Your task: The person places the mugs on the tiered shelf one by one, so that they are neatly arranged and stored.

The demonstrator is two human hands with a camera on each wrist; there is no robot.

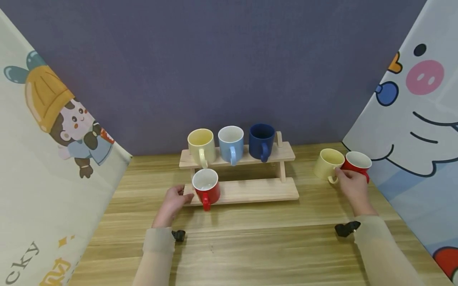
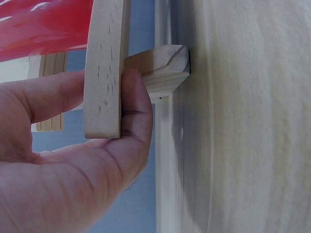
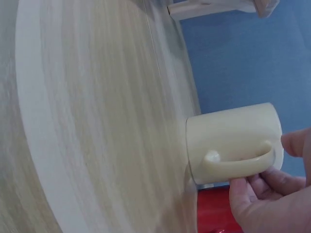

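My left hand (image 1: 174,201) grips the left end of the lower board of a two-tier wooden rack (image 1: 257,190). In the left wrist view, the thumb lies on one face of the board (image 2: 103,97) and curled fingers on the other. A red mug (image 1: 212,194) with a white inside stands on that board, close to the hand. On the right, my right hand (image 1: 352,188) holds a pale yellow mug (image 1: 323,167) by its handle side. The right wrist view has the thumb at its rim and fingers by the handle (image 3: 240,167). Another red mug (image 1: 352,169) stands close beside it, partly hidden.
On the upper board stand a yellow mug (image 1: 207,153), a light blue mug (image 1: 226,151) and a dark blue mug (image 1: 258,147). A dark blue-grey wall (image 1: 229,71) rises behind the wooden table (image 1: 257,254). Cartoon-printed panels (image 1: 103,222) flank both sides.
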